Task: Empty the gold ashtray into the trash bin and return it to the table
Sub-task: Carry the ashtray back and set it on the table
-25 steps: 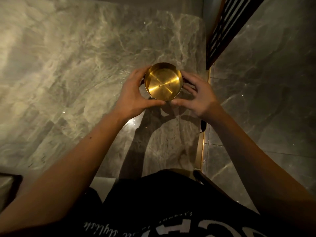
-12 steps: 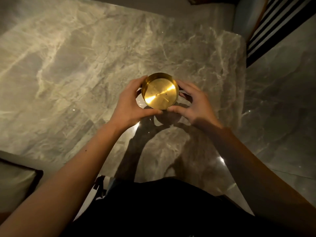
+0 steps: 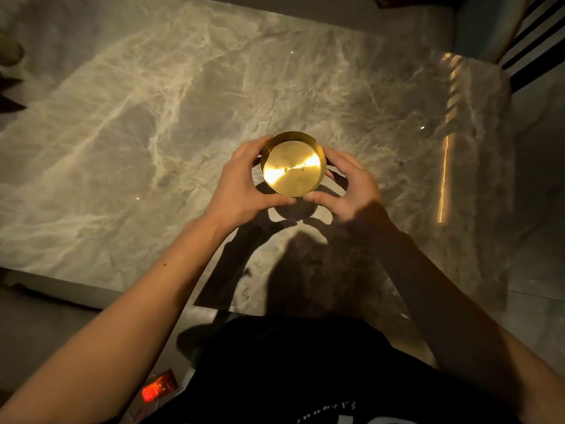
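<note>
The round gold ashtray (image 3: 292,166) is held upright between both hands, above the grey marble table (image 3: 122,133). My left hand (image 3: 240,186) wraps its left side with the thumb under the near rim. Cupping the right side is my right hand (image 3: 348,186), thumb also at the near rim. Its shiny inside holds only a few tiny specks. Shadows of hands and ashtray fall on the tabletop just below. No trash bin is in view.
The table's right edge (image 3: 501,179) borders a darker marble floor (image 3: 538,209). A black slatted panel (image 3: 532,41) stands at the top right. Dark objects (image 3: 9,87) sit at the far left. A small red-lit object (image 3: 159,387) lies by my legs.
The view has shifted so more of the tabletop shows; the ashtray, still in both hands, now sits further over the table away from its right edge.
</note>
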